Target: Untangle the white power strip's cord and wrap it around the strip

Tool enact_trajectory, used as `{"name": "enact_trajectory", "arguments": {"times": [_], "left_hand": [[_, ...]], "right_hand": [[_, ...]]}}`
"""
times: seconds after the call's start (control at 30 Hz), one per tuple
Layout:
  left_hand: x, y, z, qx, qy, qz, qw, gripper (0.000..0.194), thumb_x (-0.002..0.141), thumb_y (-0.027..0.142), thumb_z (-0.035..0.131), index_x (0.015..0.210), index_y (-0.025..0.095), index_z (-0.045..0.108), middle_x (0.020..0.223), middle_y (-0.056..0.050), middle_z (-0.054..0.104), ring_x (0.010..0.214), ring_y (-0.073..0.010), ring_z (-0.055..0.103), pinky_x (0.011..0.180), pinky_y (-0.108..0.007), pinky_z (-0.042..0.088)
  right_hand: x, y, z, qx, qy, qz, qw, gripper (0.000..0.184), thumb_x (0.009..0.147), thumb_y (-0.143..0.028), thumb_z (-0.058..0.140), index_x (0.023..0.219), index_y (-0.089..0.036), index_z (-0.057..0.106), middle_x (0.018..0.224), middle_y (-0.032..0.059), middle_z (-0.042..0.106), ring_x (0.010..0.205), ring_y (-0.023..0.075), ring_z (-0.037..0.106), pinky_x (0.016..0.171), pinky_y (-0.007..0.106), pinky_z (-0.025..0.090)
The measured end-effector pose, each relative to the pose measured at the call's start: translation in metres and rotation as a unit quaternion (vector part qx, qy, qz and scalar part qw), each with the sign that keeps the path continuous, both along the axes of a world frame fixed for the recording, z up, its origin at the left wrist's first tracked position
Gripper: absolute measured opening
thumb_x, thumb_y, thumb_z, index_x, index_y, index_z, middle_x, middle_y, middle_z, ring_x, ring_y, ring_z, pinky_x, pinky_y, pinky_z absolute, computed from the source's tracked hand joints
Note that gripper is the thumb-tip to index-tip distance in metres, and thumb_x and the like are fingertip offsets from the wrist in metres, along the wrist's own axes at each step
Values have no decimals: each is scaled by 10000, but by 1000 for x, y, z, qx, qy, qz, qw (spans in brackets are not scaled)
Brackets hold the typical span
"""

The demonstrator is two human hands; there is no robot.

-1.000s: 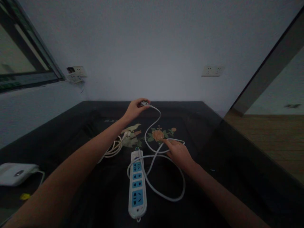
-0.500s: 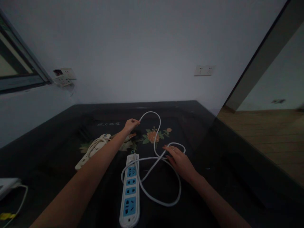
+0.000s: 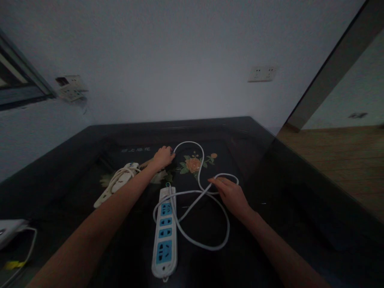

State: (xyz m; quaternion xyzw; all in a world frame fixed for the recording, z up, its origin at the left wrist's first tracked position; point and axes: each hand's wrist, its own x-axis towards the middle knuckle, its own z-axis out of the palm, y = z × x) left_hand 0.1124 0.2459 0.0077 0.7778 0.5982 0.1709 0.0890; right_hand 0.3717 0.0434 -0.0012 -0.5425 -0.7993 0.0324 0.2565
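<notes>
A white power strip (image 3: 165, 236) with blue sockets lies lengthwise on the dark table in front of me. Its white power cord (image 3: 228, 224) runs out in loose, crossing loops to the right. My left hand (image 3: 163, 157) is closed on the far end of this cord, back of the hand up; a plug, if there, is hidden by the fingers. Past the crossing point, my right hand (image 3: 230, 195) pinches the cord between thumb and fingers near a small loop. Between the hands the cord arches over a printed orange flower.
A second white power strip (image 3: 120, 182), its cord bundled on it, lies under my left forearm. At the left edge sits a white device (image 3: 12, 232) with a cable. Wall sockets (image 3: 262, 74) are beyond the black table (image 3: 255, 148).
My left hand has rolled from a fingertip pinch to a closed, back-up grip at the cord's end. My right hand's fingers have drawn together on the cord. The view has tipped slightly down.
</notes>
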Motion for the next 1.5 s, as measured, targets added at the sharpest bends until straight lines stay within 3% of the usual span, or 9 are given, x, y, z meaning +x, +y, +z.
{"name": "enact_trajectory", "arguments": {"times": [0.13,0.23,0.37,0.53,0.73,0.9,1.2,1.37,1.5], "left_hand": [[22,-34,12,35,34,-165,985,389,770,243,646,1156,252,599,1279,-78,554,1213,-245,477,1000,-357,375],[47,-61,13,12,86,-493,866,406,786,309,676,1172,223,584,1248,-89,574,1184,-231,505,992,-348,390],[72,-80,11,41,95,-544,833,267,830,312,640,1049,158,637,1110,-123,645,1040,-239,589,913,-337,435],[79,-77,20,33,94,-533,840,232,937,289,459,960,175,659,918,-97,698,866,-210,636,793,-307,448],[69,-76,21,46,114,-566,815,232,852,385,602,998,214,658,987,-87,669,934,-229,606,842,-337,439],[61,-62,17,74,103,-515,848,131,881,278,558,903,216,672,980,-76,666,1005,-212,583,902,-329,419],[66,-27,42,59,-167,-305,936,213,887,295,514,844,177,686,834,-39,716,803,-172,646,745,-270,456],[73,4,61,33,-383,-196,902,254,828,376,580,739,150,652,737,-47,708,685,-148,643,662,-250,496],[76,31,88,26,-479,-155,864,200,822,323,576,738,145,613,761,-56,705,669,-127,642,649,-266,529]], "right_hand": [[-1,-2,3,42,1,17,999,407,882,-31,396,1189,-169,626,1108,105,693,1060,196,636,898,349,525],[-3,-4,6,86,12,39,995,418,891,-39,388,1215,-180,611,1208,102,657,1171,199,579,972,374,490],[-3,-9,12,128,26,81,988,442,892,-58,403,1272,-208,572,1311,91,594,1275,203,492,1025,405,446],[-2,-21,23,142,70,133,978,473,863,-74,420,1293,-214,560,1323,113,580,1261,227,505,982,425,466],[-6,-31,30,146,147,120,971,280,869,-190,549,1129,-190,651,1212,130,655,1087,223,632,881,377,530],[-14,-35,33,122,246,79,958,78,837,-219,645,907,-206,678,1036,93,733,914,197,704,805,332,569],[-28,-40,28,-93,506,78,854,211,861,-191,570,970,-242,397,911,41,747,730,164,725,716,316,576],[-13,-29,35,-188,378,101,901,100,900,-231,526,974,-207,587,897,41,728,830,164,709,765,305,550],[-1,-21,34,-267,352,124,888,116,909,-203,496,929,-180,607,887,43,705,838,153,695,768,299,538]]}}
